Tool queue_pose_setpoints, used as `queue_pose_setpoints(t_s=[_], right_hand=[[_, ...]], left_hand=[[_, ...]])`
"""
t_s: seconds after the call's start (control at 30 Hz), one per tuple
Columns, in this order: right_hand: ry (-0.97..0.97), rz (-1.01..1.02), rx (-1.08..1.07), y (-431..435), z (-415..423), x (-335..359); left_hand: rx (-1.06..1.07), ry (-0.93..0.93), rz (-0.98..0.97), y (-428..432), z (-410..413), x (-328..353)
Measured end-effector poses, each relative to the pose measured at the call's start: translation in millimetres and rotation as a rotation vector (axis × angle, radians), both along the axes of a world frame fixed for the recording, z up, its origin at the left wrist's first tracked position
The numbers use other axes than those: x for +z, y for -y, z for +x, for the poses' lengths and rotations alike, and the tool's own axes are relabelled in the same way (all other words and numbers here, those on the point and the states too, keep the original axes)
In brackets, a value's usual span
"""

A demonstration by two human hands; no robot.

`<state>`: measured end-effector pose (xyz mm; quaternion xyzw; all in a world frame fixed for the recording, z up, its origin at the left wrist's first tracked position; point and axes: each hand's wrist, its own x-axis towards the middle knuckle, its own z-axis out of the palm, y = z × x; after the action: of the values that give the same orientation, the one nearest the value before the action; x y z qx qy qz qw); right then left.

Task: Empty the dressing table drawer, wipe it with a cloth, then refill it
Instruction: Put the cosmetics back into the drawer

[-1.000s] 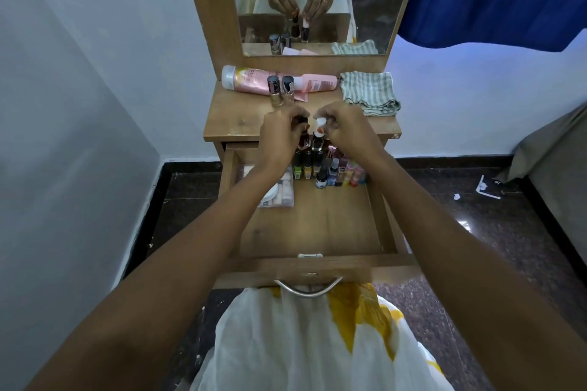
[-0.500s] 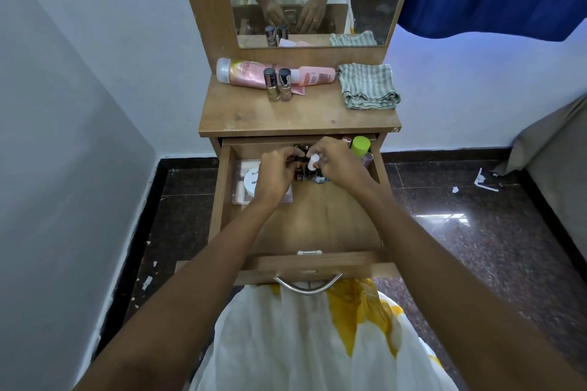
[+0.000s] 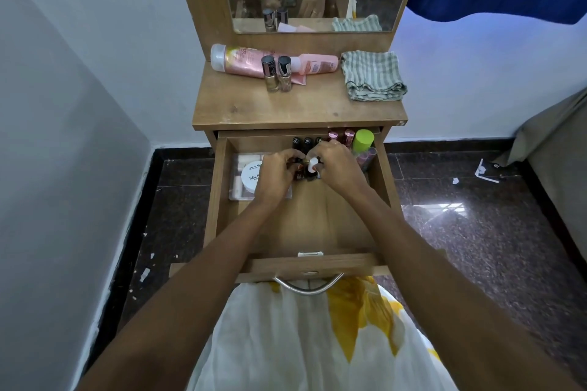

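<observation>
**Head view: both hands on small bottles in the open drawer**

On the table (image 3: 286, 106) top, upper middle of the frame, a pink bottle (image 3: 241, 60) lies on its side at the left. Two upright nail polish bottles (image 3: 277, 73) stand just in front of it, a pink tube (image 3: 317, 63) lies beside them, and a folded striped cloth (image 3: 373, 76) sits at the right end.

Below, the drawer (image 3: 311, 225) is pulled out. At its left side is a clear box (image 3: 236, 184) with a white round jar (image 3: 251, 176); whether the jar is on or in it, I cannot tell. The left hand (image 3: 276, 174) covers part of the box, fingers curled round small dark bottles (image 3: 305, 174). Just beside it, the right hand (image 3: 340, 168) pinches a white-capped bottle (image 3: 313, 163). Behind the hands, black-capped bottles (image 3: 306, 141) stand along the back wall, then pink-capped bottles (image 3: 341, 136), then a green-capped container (image 3: 363, 140) in the back right corner.
</observation>
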<state>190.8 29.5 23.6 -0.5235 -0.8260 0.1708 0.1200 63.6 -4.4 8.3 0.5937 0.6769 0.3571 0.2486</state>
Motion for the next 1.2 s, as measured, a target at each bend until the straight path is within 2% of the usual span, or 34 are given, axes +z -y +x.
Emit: queue_pose_setpoints(t_s=[0.33, 0.77, 0.9, 1.2], right_hand=[[0.029, 0.092, 0.011, 0, -1, -3], [0.011, 0.087, -0.018, 1, -4, -3], [0.007, 0.096, -0.015, 0, -2, 1], [-0.244, 0.092, -0.053, -10, -6, 30]], left_hand=[[0.011, -0.036, -0.014, -3, 0, -7], [-0.001, -0.076, 0.018, -3, -1, -9], [0.001, -0.028, 0.046, -3, -2, -1], [0.050, 0.047, 0.231, -15, -8, 37]])
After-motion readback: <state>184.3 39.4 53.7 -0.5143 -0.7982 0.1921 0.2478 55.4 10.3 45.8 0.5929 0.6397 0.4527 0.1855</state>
